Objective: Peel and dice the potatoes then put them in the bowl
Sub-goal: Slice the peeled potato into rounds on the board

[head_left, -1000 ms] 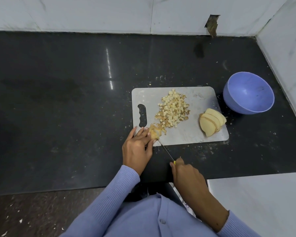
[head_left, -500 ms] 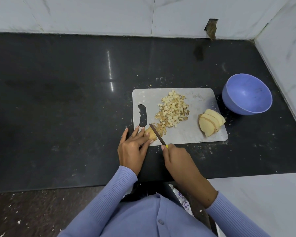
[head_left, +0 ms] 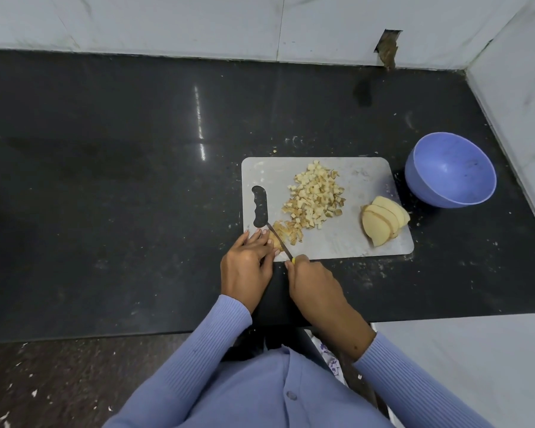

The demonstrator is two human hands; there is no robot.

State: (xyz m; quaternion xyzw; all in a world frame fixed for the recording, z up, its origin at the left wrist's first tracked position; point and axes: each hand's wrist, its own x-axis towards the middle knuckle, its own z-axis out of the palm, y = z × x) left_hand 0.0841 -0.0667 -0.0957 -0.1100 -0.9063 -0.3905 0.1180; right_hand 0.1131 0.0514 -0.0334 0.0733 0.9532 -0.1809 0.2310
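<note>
Seen from above, a person in a pale blue ribbed sweater works at a dark stone counter (head_left: 105, 180) that fills most of the frame. Just right of centre lies a grey cutting board (head_left: 352, 236) with a handle slot at its left end. The left hand (head_left: 247, 264) rests at the board's lower left corner, fingers flat and pressed down on a small potato piece (head_left: 275, 242), most of it hidden beneath the fingertips. The right hand (head_left: 314, 284), just below the board's near edge, is closed around the yellow handle of a knife (head_left: 278, 239), whose thin blade angles up and to the left, right beside the left fingertips. A pile of diced potato (head_left: 315, 196) sits in the middle of the board, trailing down toward the blade. Several uncut potato slices (head_left: 383, 223) lean together at the board's lower right. A lilac bowl (head_left: 450, 169) stands on the counter just beyond the board's right edge, with nothing visible inside it.
</note>
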